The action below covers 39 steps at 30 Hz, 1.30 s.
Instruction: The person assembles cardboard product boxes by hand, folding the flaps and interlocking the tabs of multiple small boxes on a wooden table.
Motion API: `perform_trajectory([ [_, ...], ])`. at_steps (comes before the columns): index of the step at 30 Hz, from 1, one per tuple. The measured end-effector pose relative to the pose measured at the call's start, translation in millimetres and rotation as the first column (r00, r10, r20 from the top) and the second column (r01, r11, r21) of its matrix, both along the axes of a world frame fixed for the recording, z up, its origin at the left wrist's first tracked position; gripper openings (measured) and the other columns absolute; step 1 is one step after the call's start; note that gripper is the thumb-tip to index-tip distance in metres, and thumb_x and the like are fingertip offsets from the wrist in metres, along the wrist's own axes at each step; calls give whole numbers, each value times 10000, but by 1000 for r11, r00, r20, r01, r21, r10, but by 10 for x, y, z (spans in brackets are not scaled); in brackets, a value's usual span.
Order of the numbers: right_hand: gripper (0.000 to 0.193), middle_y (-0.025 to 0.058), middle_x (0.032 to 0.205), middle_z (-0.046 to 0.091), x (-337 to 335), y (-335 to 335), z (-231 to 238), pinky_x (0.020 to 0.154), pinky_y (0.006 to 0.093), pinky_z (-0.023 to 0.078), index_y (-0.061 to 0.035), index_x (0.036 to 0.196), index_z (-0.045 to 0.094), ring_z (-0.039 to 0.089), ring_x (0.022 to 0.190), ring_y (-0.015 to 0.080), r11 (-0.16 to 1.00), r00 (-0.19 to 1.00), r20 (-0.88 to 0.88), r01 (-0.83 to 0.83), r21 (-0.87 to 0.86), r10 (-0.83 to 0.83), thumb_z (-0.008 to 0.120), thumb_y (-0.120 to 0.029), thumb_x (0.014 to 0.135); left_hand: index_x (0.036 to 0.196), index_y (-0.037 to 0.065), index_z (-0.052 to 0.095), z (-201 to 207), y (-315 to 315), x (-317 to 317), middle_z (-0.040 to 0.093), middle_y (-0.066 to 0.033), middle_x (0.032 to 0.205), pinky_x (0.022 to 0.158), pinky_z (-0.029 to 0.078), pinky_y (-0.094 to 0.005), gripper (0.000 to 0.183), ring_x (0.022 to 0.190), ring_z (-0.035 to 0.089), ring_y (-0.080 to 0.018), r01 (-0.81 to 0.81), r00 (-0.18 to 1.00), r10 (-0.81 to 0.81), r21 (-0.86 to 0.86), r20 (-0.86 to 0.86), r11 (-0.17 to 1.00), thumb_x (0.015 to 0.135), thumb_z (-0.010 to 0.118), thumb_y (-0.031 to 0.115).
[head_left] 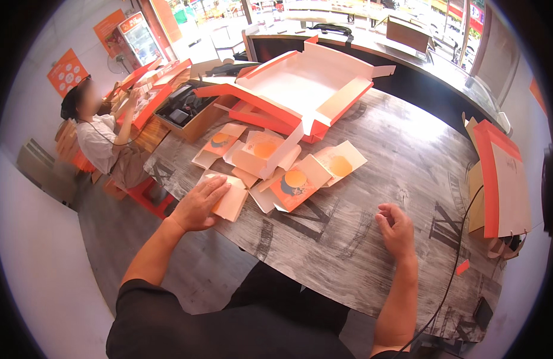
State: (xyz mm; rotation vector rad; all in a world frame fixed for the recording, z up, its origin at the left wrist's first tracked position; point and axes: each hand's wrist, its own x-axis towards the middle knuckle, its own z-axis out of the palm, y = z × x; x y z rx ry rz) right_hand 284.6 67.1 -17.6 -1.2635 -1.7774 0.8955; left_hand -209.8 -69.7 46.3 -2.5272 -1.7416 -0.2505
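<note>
My left hand (199,204) lies over a small folded cardboard box (233,201) at the table's near left edge, its fingers across the top and the thumb hidden. Held above the table to the right, my right hand (397,230) has loosely bent fingers and nothing visible in them. Between the hands are several partly opened small cartons with orange circles: an orange one (295,186) in front, a pale one (342,163) behind it, another (264,148) further back and one (220,142) at the left.
Large orange-and-white box trays (324,78) are stacked at the table's back. A brown carton (193,122) of dark items stands left of them. At right are an upright orange-edged box (497,179) and a black cable (447,293). A person (100,131) handles boxes at far left.
</note>
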Motion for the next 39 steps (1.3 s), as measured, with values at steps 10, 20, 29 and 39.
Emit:
perform_trajectory([
  [10,258,73,909,731,-5,-14,18,684,268,549,-12,1143,701,671,751,118,1000,1000,22,2,-4,-2,749,-127,917,1182,17,695,193,-150,84,719,-168,1185,960,568,-425,352,1099,700,-352,39,973,-93,249,212,968,842,610,-12],
  [20,265,82,918,739,5,-15,12,686,280,557,-20,1142,700,677,753,128,1000,1000,18,-5,19,5,760,-127,907,1339,17,609,356,587,-358,613,-216,1370,1108,445,-461,399,1311,562,-396,-89,989,17,507,146,857,956,553,116],
  [29,264,79,911,739,-9,-31,59,682,281,542,-36,1140,704,674,752,135,1000,999,49,7,13,-7,756,-152,909,1463,43,493,228,646,271,501,-198,1491,1172,371,-493,753,1403,456,-420,-44,981,-33,380,191,924,745,716,80],
  [39,265,77,910,738,18,-13,19,683,286,544,-32,1139,701,672,746,135,999,998,62,-3,33,1,754,-143,905,1478,52,448,-199,1102,2242,392,-282,1537,1161,344,-572,808,1422,371,-513,-70,978,17,249,208,966,813,821,320],
])
